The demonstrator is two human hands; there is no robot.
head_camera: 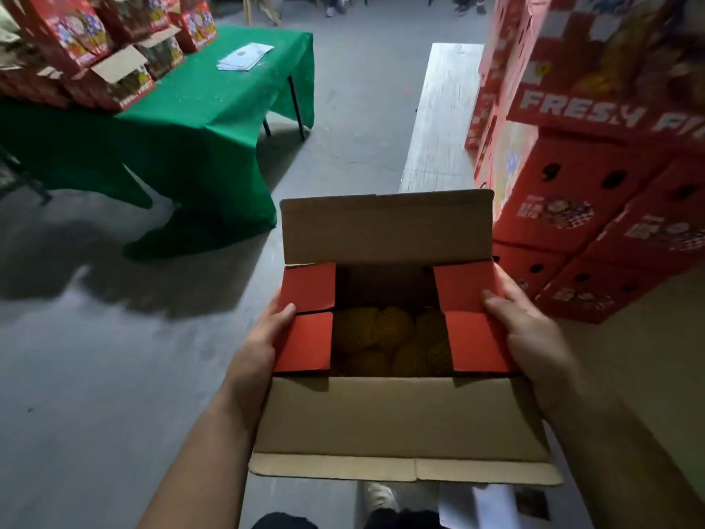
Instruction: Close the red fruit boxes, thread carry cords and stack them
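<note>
Fruit box (396,410) held up in front of me above the grey floor (95,357), both hands on it, long axis running left to right across my view, open top facing up toward the camera. Far long flap (385,227) stands upright, plain brown cardboard inside; near long flap (400,425) hangs out toward me, also brown, with a tuck strip along its edge. Two short end flaps folded inward, red on their upper faces: left end flap (305,318) and right end flap (473,318), each with a crease across the middle. Gap between them shows yellow netted fruit (385,337) packed in the dim interior. My left hand (263,337) grips the left end, thumb pressing on the red flap, fingers hidden under the side. My right hand (530,334) grips the right end, thumb and fingers lying over the red flap edge. On my right, a stack of closed red boxes (595,208) with white lettering and round vent holes, blurred at the top. Pale bench (438,120) runs away beside that stack. Far left, green-clothed tabletop (213,108) carries more red boxes (95,43), some with flaps up, and some white papers (244,57).
</note>
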